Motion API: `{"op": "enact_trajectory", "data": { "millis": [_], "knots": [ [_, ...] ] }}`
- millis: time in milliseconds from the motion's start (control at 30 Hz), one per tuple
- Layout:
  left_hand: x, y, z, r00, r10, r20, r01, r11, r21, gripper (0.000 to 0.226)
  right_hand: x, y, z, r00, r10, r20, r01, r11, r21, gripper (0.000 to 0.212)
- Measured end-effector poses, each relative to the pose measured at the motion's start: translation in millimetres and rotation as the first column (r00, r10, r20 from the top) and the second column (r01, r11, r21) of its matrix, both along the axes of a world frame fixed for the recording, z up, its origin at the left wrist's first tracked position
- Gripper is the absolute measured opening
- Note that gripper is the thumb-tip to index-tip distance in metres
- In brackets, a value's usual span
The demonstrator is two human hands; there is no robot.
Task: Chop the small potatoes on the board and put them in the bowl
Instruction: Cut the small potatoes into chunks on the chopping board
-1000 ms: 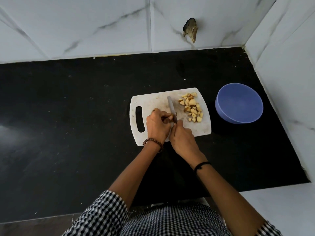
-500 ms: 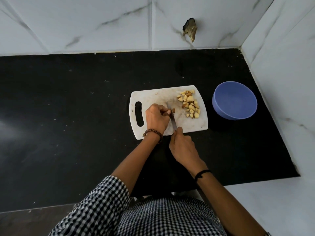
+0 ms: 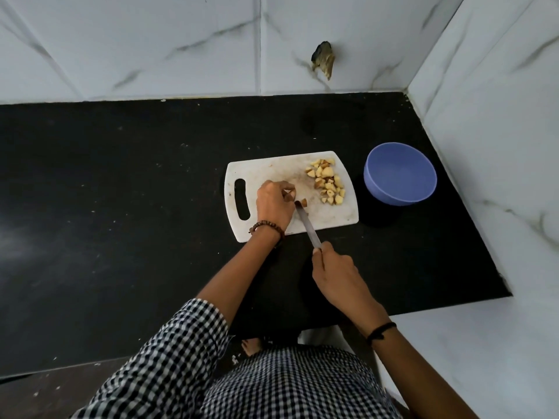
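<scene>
Nearest to me is the checked shirt, with both forearms reaching out over the black tabletop. The right hand, a black band at its wrist, is clenched round the handle of a knife. The blade slants up and to the left across the near edge of the white cutting board. Its tip meets a cut piece of potato.

Just left of that, the left hand, wearing a beaded bracelet, rests on the board. Its fingers are curled down, pinching a potato piece against the surface.

Farther back, on the right part of the board, I see the chopped potato pile. It is apart from both hands. Right of the board, near but not touching it, stands the blue bowl. I see nothing inside it. Beyond is the marbled tile wall with a chipped hole.
</scene>
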State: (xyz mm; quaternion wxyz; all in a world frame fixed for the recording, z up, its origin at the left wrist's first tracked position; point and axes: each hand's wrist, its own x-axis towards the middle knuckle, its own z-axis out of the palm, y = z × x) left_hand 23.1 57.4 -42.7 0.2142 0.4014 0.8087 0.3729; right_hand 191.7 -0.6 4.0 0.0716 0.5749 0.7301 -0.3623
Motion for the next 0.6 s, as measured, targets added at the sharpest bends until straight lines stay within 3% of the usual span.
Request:
{"op": "enact_trajectory", "data": {
  "millis": [200,433,500,600],
  "knots": [
    [1,-8,2,0.995,-0.049,-0.084,0.049,0.999,-0.005,0.015,20,16,2,0.987,-0.099,-0.128,0.099,0.995,-0.002,0.027],
    [-2,-11,1,0.999,-0.045,-0.025,0.044,0.999,-0.021,0.016,0,55,11,0.987,-0.075,-0.141,0.09,0.991,0.098,0.026],
    [-2,-10,2,0.998,-0.056,0.003,0.056,0.998,-0.041,0.018,-9,69,14,0.942,-0.176,-0.287,0.149,0.982,-0.115,0.023],
    [-2,-9,1,0.999,-0.042,0.011,0.042,0.998,-0.048,0.021,-14,83,14,0.816,-0.43,-0.385,0.19,0.83,-0.524,0.029]
  ]
}}
